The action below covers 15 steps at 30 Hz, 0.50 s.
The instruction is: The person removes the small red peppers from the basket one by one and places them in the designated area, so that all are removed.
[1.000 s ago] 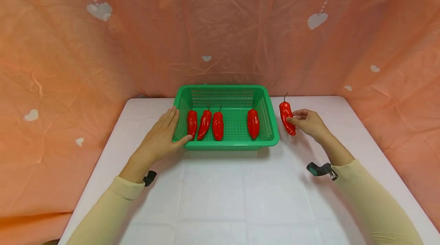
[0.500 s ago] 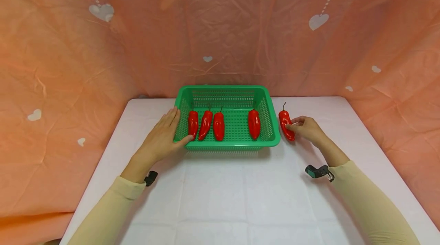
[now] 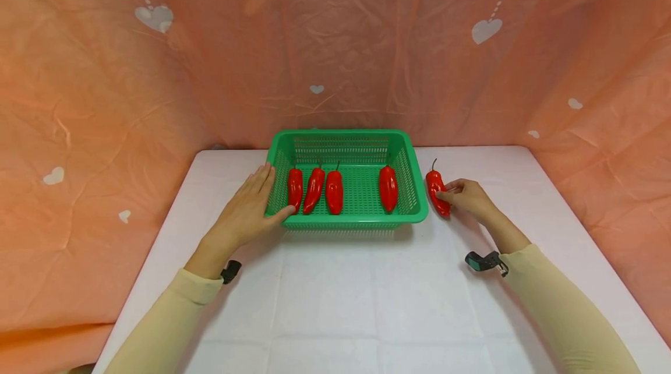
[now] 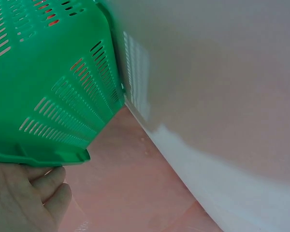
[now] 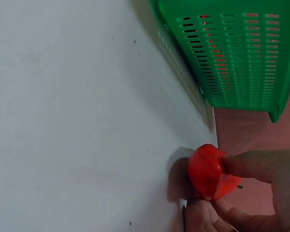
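A green plastic basket [image 3: 356, 219] stands at the back of the table. Inside lie several red chili peppers: three, including one long chili [image 3: 334, 192], are grouped at its left, and a lone chili [image 3: 388, 189] is at its right. My left hand [image 3: 245, 211] rests on the basket's left rim with straight fingers, its thumb along the front corner; the left wrist view shows the fingers under the rim. Just right of the basket, my right hand [image 3: 470, 199] pinches another red chili pepper [image 3: 436, 184] between thumb and fingers. Its stem points away from me, and it appears to lie at the tabletop.
A white cloth covers the table [image 3: 335, 298]. Orange curtains [image 3: 346, 42] with pale hearts hang behind and at both sides. A dark wrist camera [image 3: 484, 262] sits at my right cuff, another wrist camera [image 3: 230, 272] at my left.
The chili in my right hand has come down and slightly toward me beside the basket, then almost stopped. My left hand and the basket have stayed in place.
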{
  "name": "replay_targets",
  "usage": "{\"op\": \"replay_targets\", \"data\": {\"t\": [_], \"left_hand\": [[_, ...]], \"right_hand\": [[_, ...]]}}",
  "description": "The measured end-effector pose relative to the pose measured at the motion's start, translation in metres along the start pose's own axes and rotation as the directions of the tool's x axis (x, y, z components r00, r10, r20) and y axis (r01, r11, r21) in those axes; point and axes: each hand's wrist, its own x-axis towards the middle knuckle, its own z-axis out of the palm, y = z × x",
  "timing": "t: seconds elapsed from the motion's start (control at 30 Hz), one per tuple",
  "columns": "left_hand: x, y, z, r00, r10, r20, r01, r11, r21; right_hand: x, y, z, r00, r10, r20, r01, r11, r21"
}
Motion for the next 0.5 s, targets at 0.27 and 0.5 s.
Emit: {"op": "replay_targets", "data": {"t": [0.27, 0.5], "left_hand": [[-0.0006, 0.0012, -0.0006, 1.0, -0.003, 0.0, 0.003, 1.0, -0.007], [-0.0003, 0.0006, -0.0006, 1.0, 0.0, -0.005, 0.0, 1.0, -0.01]], "right_hand": [[0.0009, -0.0011, -0.001, 1.0, 0.012, 0.003, -0.012, 1.0, -0.009], [-0.0007, -0.0029, -0.0017, 1.0, 0.013, 0.009, -0.013, 1.0, -0.01]]}}
